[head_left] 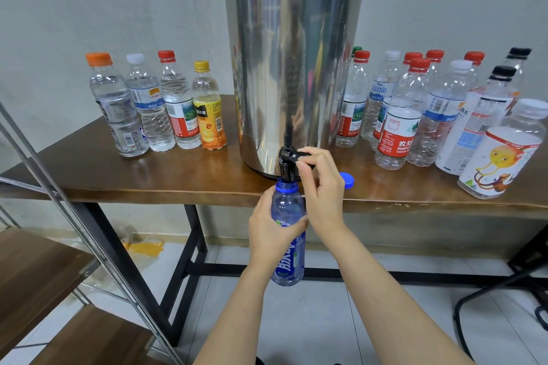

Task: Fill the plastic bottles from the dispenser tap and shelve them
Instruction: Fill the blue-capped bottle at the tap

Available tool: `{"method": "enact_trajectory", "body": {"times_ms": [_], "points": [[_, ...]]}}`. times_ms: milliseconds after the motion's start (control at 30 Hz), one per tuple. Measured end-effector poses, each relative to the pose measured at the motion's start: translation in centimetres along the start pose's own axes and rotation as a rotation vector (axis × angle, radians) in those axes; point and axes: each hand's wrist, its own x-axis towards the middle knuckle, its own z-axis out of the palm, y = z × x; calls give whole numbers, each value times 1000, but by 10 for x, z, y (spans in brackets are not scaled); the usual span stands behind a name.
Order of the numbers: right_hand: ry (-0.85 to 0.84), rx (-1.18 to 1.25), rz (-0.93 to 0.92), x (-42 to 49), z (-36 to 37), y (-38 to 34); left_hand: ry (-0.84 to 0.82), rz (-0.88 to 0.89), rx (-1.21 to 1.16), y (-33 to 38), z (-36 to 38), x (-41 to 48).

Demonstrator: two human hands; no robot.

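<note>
Uncapped, the blue-tinted plastic bottle (pixel 288 234) with a blue-and-white label hangs upright below the table edge, mouth just under the black tap (pixel 287 163). Left hand (pixel 271 231) wraps its middle; right hand (pixel 321 187) pinches the tap lever on the steel dispenser (pixel 293 68).

bright, even indoor light, soft shadows under the table (pixel 148 175). the steel dispenser (pixel 293 68) carries smeared reflections. wide-angle bending bows the shelf frame (pixel 57 193) and right-edge bottles (pixel 501 157); far corners look perhaps slightly soft.
</note>
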Motion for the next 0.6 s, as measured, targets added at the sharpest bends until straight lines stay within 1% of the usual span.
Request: {"method": "enact_trajectory", "body": {"times_ms": [367, 600], "points": [[-3, 2, -3, 0, -1, -2, 0, -9, 21, 1, 1, 0], [-29, -54, -28, 3, -5, -1, 2, -2, 21, 2, -1, -1]]}}
